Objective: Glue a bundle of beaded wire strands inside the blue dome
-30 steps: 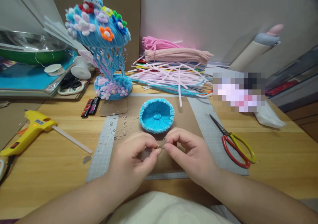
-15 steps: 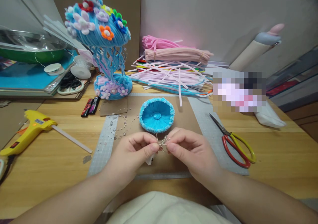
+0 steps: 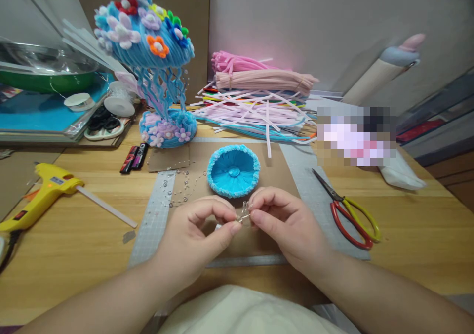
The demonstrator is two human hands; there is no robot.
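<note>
Both hands meet just in front of a blue fuzzy-rimmed bowl-shaped piece [image 3: 234,172], which lies with its hollow side showing. My left hand [image 3: 202,232] pinches one side of a small tangle of thin wire [image 3: 243,218] between thumb and forefinger. Opposite it, my right hand [image 3: 283,220] pinches the other side of the wire. Fine detail of the wire is too small to make out. A white bit shows partly behind my left fingers. Left of the bowl, strings of clear beads [image 3: 181,183] lie on a brown cardboard sheet [image 3: 259,245].
A yellow glue gun [image 3: 55,183] lies at left, red-and-yellow-handled scissors [image 3: 351,215] at right. Behind stand a blue flowered jellyfish-shaped craft [image 3: 148,42] and bundles of pipe cleaners [image 3: 259,82]. Two small batteries [image 3: 134,158] and a wire spool [image 3: 119,99] sit back left.
My fingertips have drawn slightly apart, showing more of the wire between them. My left thumb has shifted a little, and the white bit below it is more hidden. The bowl has stayed put.
</note>
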